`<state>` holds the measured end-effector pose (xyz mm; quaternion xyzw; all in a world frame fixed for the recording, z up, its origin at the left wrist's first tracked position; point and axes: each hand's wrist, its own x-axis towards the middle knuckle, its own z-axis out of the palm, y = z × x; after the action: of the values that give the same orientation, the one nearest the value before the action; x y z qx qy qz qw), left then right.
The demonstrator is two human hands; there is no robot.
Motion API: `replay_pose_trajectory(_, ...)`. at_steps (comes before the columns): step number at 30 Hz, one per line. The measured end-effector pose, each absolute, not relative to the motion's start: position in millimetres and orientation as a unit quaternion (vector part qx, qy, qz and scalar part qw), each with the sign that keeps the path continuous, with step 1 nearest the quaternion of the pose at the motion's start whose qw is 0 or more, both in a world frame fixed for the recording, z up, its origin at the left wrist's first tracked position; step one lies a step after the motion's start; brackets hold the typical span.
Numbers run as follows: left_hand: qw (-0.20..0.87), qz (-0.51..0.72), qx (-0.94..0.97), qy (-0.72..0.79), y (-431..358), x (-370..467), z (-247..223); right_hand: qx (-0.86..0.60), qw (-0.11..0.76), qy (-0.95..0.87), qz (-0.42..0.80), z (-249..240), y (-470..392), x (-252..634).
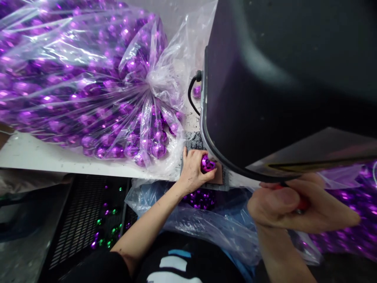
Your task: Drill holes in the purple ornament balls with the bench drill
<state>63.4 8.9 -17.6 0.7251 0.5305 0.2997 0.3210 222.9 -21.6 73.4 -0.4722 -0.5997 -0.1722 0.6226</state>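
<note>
One purple ball [207,163] at near edge of counter [44,157], pinched in left hand [193,168] fingers; right hand [282,204] fingers wrapped round red handle [303,203]; ball seemingly mid-work; full clear bag [73,82] on counter, more balls [200,199] below edge; finished share unclear

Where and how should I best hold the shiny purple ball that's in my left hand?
Probably by its near and far sides, coming from the left, as your left hand does. The purple ball is round, so a pinch across opposite sides should steady it, and the black machine housing crowds its right.
</note>
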Motion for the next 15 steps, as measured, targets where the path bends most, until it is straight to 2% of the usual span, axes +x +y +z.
replay_pose_trajectory(6,0.328,0.299,0.719,0.534,8.2,63.9,-16.7,-0.407,0.703,-0.545,-0.207,66.9,-5.4,209.1)
replay_pose_trajectory(12,0.329,0.355,0.707,0.516,8.2,64.1,-23.7,-0.377,0.718,-0.538,-0.231,55.3,-1.7,211.3)
replay_pose_trajectory(15,0.314,0.361,0.719,0.505,8.5,63.7,-25.7,-0.400,0.696,-0.571,-0.173,38.0,-5.7,214.2)
